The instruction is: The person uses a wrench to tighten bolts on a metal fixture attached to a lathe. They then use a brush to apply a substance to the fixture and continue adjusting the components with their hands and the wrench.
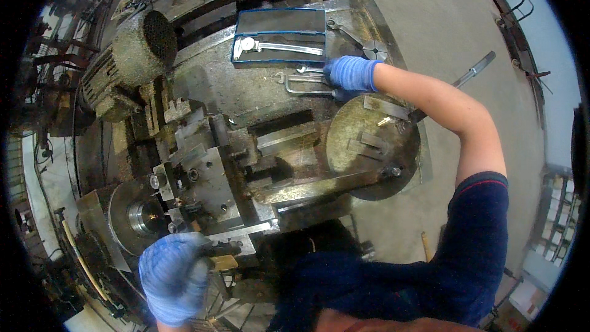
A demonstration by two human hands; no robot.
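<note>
Surface: worn grey lathe (246, 147), top of headstock cover (258, 86) flat, gritty, used as a shelf. Concrete floor (442, 37) to the right, workshop setting.
Room, left: clutter of dark metal frames, round motor (138, 40) w/ mesh end cap at upper left.
Left hand (175, 276): blue glove, low left of view, fingers closed round a dark handle (224, 249) on the carriage side. Firm fist grip.
Near left hand: chuck (144, 215) w/ bright bore just above; tool post block (206, 178) beyond it.
Centre: open blue case (279, 37) on cover, holding a dial caliper (270, 46).
Wrenches (304, 83): bright open-end spanners lying loose on cover, just below the case, touching right hand.
Right hand (351, 72): blue glove, arm stretched fwd from right, bare forearm, dark sleeve. Fingers curled down onto spanner ends; can't tell whether pinching one or only resting.
In the way: round rusty disc cover (372, 147) under the forearm; long lever (473, 74) passing behind the arm.
</note>
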